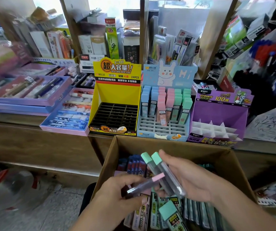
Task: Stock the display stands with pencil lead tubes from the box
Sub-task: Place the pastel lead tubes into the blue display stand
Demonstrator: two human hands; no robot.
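A cardboard box (184, 147) is positioned at 6 o'clock in the view, directly below the wooden counter (34, 139). Loose pencil lead tubes (169, 214) are stacked inside the box, and both hands are held over its opening. A pink-capped tube (144, 184) is pinched between the thumb and fingers of the left hand (115, 195), with its cap directed toward 2 o'clock. Two green-capped tubes (165, 174) are gripped side by side in the right hand (195, 179), with their caps directed toward 11 o'clock. The hands are close together, and the pink cap is overlapped against the two green-capped tubes. Three display stands are set in a row on the counter edge at 12 o'clock from the box. The yellow stand (117, 92) is located at 11 o'clock, and its black slots are unfilled. The blue stand (160, 129) is located at 12 o'clock; its rear rows are filled with upright blue, pink and green tubes (165, 100), and its front rows are unfilled. The purple stand (220, 112) is located at 1 o'clock, with white dividers exposed. Purple pen trays (30, 90) are laid at 10 o'clock.
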